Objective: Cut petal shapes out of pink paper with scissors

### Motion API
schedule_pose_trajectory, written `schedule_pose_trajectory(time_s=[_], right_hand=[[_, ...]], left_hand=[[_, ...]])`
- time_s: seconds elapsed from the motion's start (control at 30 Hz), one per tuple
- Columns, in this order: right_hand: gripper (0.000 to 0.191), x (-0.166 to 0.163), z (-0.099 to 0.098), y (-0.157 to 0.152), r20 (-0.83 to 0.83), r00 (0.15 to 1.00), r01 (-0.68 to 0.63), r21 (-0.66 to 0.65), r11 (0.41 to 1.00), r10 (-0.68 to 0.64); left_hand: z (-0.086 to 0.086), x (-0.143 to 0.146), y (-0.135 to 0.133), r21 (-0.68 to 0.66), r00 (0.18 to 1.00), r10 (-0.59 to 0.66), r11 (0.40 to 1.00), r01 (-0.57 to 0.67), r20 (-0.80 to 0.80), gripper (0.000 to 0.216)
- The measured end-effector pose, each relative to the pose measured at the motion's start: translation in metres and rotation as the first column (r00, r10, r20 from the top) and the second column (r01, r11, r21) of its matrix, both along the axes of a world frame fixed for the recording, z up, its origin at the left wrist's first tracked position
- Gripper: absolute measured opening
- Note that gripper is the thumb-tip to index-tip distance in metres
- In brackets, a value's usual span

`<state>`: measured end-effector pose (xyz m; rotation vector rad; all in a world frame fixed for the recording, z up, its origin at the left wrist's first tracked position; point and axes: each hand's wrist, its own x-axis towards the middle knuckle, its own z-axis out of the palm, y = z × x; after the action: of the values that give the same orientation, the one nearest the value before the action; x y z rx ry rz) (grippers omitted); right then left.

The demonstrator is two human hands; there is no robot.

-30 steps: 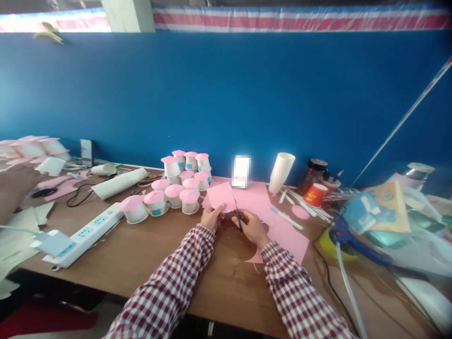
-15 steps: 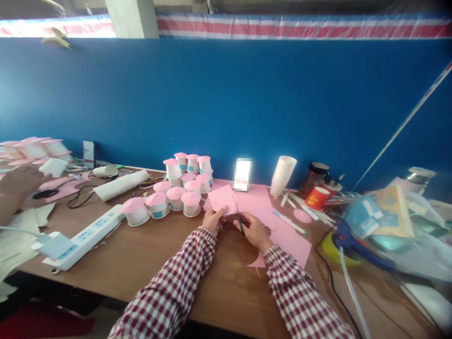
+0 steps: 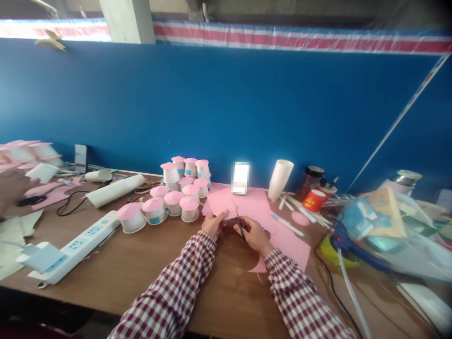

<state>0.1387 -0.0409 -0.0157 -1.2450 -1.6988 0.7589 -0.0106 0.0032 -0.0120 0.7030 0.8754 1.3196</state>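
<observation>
My left hand (image 3: 213, 223) pinches the lower edge of a piece of pink paper (image 3: 218, 202) held up over the wooden table (image 3: 148, 263). My right hand (image 3: 254, 234) is closed round a pair of small dark scissors (image 3: 238, 220), blades pointing up into the paper's right edge. Both sleeves are red and white check. More pink paper sheets (image 3: 282, 238) lie flat under and to the right of my hands.
Several white cups with pink tops (image 3: 176, 190) cluster behind my left hand. A white power strip (image 3: 70, 247) lies at the left. A stack of white cups (image 3: 278, 179), a red cup (image 3: 312, 201), pens and a blue glue gun (image 3: 353, 242) stand right. Another person's hand (image 3: 12, 188) is far left.
The view has shifted a little, so the things on the table sit slightly further left. My hands keep the same hold on the paper and scissors.
</observation>
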Motion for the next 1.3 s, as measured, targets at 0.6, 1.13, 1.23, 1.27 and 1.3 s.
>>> schedule_pose_trajectory(time_s=[0.6, 1.13, 1.23, 1.27, 1.3], right_hand=[[0.033, -0.0001, -0.0005, 0.001, 0.012, 0.999, 0.039, -0.021, 0.999, -0.039], [0.034, 0.0, 0.0006, -0.0008, 0.036, 0.998, 0.046, -0.017, 0.999, -0.046], [0.034, -0.0004, 0.002, -0.0015, 0.038, 0.998, 0.044, -0.024, 0.999, -0.043], [0.033, -0.0005, 0.0023, -0.0016, 0.038, 0.998, 0.041, -0.024, 0.999, -0.04], [0.033, -0.0006, 0.0025, -0.0016, 0.038, 0.999, 0.039, -0.023, 0.999, -0.038]], left_hand=[[0.0047, -0.0008, 0.0068, 0.002, 0.998, -0.053, 0.999, 0.053, -0.021, 0.043], [-0.0004, 0.0025, 0.0087, 0.002, 0.999, -0.027, 1.0, 0.027, -0.019, 0.043], [0.0018, 0.0013, 0.0066, 0.016, 0.999, -0.049, 0.999, 0.049, -0.009, 0.042], [0.0025, 0.0009, 0.006, 0.019, 0.999, -0.053, 0.998, 0.053, -0.008, 0.042], [0.0031, 0.0007, 0.0055, 0.022, 0.999, -0.053, 0.998, 0.053, -0.012, 0.042]])
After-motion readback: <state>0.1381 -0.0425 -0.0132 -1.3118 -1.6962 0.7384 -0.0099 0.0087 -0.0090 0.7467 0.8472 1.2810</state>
